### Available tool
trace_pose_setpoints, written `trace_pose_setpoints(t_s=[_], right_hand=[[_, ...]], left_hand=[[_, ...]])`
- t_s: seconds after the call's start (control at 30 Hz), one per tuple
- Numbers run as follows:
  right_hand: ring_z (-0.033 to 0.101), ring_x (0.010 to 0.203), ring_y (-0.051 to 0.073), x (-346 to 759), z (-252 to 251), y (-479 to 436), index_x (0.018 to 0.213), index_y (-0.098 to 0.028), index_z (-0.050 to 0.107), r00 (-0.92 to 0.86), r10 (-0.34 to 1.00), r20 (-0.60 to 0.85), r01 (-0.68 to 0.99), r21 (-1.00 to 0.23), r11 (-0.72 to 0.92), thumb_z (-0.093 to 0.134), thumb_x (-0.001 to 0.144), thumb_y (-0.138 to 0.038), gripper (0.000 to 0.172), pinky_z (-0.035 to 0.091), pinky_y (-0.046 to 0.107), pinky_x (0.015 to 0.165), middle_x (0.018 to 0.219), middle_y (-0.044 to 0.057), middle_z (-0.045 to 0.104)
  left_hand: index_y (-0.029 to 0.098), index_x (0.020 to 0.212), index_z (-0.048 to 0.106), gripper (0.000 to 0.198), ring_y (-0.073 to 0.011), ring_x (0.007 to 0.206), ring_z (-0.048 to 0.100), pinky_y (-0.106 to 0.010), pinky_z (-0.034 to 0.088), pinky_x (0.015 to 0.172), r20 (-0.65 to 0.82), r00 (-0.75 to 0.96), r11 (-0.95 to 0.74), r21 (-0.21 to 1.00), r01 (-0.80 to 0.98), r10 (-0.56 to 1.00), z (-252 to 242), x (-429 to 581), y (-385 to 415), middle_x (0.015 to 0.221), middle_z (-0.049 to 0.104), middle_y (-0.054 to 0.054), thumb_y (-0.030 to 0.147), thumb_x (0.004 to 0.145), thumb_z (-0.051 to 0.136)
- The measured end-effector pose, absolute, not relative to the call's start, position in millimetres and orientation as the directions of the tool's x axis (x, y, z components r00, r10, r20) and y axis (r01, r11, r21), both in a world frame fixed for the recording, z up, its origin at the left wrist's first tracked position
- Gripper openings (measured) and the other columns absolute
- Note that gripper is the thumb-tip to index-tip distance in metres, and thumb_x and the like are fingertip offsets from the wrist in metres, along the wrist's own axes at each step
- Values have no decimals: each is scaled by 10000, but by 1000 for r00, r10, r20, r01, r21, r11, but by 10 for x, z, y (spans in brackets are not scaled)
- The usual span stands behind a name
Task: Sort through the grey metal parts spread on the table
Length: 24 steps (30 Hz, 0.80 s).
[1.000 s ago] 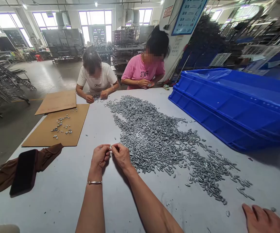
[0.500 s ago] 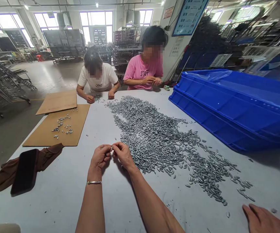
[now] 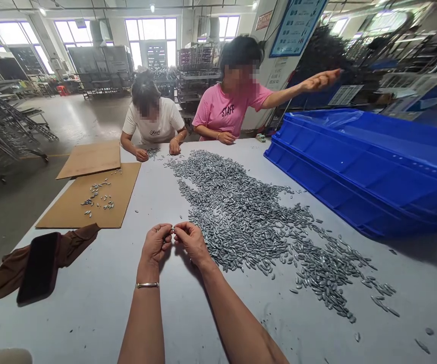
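My left hand [image 3: 158, 244] and my right hand [image 3: 191, 242] meet fingertip to fingertip above the white table. Between them they pinch one small silvery metal piece [image 3: 173, 229], mostly covered by the fingers. Both hands are closed on it. Just beyond and to the right of my right hand spreads a large pile of small grey, pointed oval metal pieces [image 3: 237, 212]. A metal bracelet [image 3: 147, 285] circles my left wrist.
Cardboard sheets [image 3: 108, 202] with several loose pieces lie at the left. Nearer are a phone [image 3: 39, 268] and a brown cloth [image 3: 76, 245]. Stacked blue crates [image 3: 355, 167] stand on the right. Two co-workers sit across, one in white [image 3: 160, 124], one in pink [image 3: 224, 111].
The co-worker in pink has lowered one hand to the table and stretched the other arm out rightward. Another person's hand at the lower right has gone. My hands have hardly moved.
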State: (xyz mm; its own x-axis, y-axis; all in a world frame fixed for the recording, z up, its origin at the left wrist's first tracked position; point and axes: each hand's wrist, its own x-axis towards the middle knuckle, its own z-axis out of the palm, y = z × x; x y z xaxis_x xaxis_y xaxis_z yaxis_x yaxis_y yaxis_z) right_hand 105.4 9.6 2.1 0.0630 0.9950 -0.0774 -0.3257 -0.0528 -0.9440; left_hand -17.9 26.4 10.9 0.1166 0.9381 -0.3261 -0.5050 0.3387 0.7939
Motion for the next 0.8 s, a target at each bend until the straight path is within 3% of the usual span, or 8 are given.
trace_pose_setpoints(t_s=[0.23, 0.43, 0.53, 0.6, 0.7, 0.8], right_hand=[[583, 589, 89, 1049, 62, 78, 795, -167, 661, 71, 994, -87, -356, -933, -57, 716, 697, -300, 174, 522, 209, 547, 711, -8, 647], [575, 573, 88, 1021, 58, 108, 771, -165, 661, 135, 976, -172, -452, -887, -94, 733, 644, -280, 186, 523, 213, 530, 683, -15, 629], [571, 564, 84, 1021, 20, 139, 773, -161, 661, 167, 966, -198, -504, -859, -89, 746, 630, -281, 205, 515, 209, 519, 688, -15, 627], [568, 560, 81, 1027, 5, 152, 775, -162, 660, 188, 962, -199, -528, -846, -72, 751, 630, -284, 210, 511, 206, 520, 680, -19, 624], [562, 557, 79, 1035, 4, 158, 779, -164, 656, 216, 958, -190, -539, -841, -46, 746, 638, -284, 206, 510, 205, 528, 667, -26, 615], [561, 562, 81, 1040, 3, 156, 784, -166, 655, 227, 957, -183, -535, -844, -35, 737, 645, -282, 199, 510, 208, 531, 672, -28, 611]], left_hand=[[101, 775, 618, 196, -25, 424, 431, -103, 241, 290, -358, 129, 366, 743, -561, 925, 125, -153, 263, 630, 575, 1, 153, 667, 773], [87, 790, 607, 76, -38, 430, 475, -109, 305, 302, -438, 123, 393, 603, -695, 891, 105, -155, 324, 653, 589, -30, 141, 838, 583], [103, 844, 606, 184, -82, 594, 624, -148, 502, 465, -458, 105, 358, 509, -783, 882, 125, -170, 342, 785, 655, -78, 156, 915, 445], [103, 920, 617, 226, -150, 800, 696, -250, 597, 649, -469, 97, 302, 385, -872, 878, 150, -166, 333, 899, 686, -115, 157, 931, 398], [90, 1018, 625, 255, -242, 1023, 682, -381, 606, 798, -466, 114, 226, 191, -955, 878, 180, -135, 301, 1015, 697, -162, 149, 925, 394], [107, 1104, 623, 292, -265, 1136, 638, -427, 583, 870, -411, 127, 202, 144, -969, 903, 178, -105, 275, 1100, 693, -168, 155, 925, 396]])
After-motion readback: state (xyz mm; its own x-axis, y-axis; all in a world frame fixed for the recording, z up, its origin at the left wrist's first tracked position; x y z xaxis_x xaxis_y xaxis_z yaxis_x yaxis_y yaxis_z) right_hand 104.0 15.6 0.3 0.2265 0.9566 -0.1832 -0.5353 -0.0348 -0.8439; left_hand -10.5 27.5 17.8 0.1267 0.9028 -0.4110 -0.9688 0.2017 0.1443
